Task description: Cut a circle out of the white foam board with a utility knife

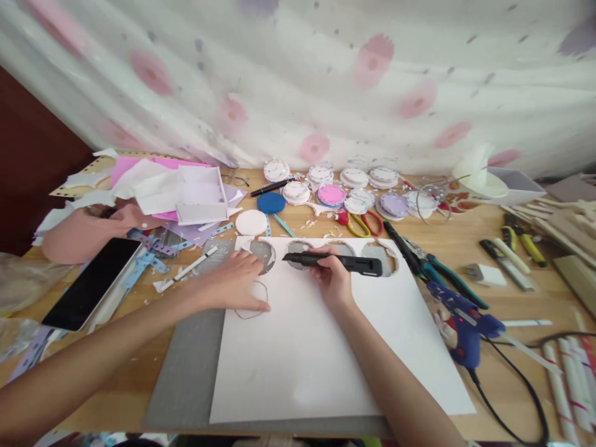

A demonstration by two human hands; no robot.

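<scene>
Now, right grip (333, 280) holding black plastic utility knife (357, 265), left grip (238, 282) wide, far left on white rectangular sheet (298, 360).

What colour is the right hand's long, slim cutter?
The long, slim cutter is black, in the head view.

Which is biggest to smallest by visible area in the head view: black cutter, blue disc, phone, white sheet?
1. White sheet
2. Phone
3. Black cutter, partly covered by fingers
4. Blue disc
</scene>
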